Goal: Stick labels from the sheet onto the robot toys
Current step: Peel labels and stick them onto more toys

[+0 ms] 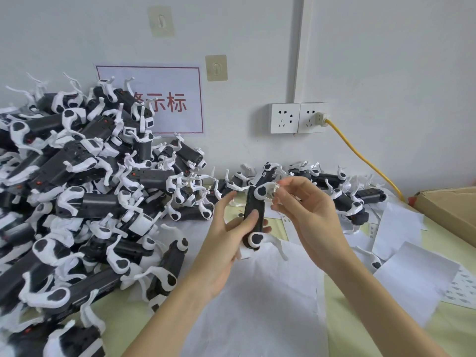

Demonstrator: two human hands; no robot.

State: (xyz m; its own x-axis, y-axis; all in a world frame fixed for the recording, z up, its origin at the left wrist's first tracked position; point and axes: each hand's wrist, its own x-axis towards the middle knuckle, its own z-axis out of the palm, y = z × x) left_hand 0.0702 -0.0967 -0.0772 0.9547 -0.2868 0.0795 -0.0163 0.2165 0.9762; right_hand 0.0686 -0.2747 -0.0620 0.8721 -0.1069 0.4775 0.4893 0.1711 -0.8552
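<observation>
While left hand (226, 235) grips upright robot toy (253, 215), right hand (304, 210) pinches label (277, 188) beside its top.

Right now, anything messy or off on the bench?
Yes. The unlabelled robot toys lie in a tangled heap against the wall, partly hiding the wall sign. Loose white sheets overlap askew on the table's right. No damage or spill shows.
</observation>
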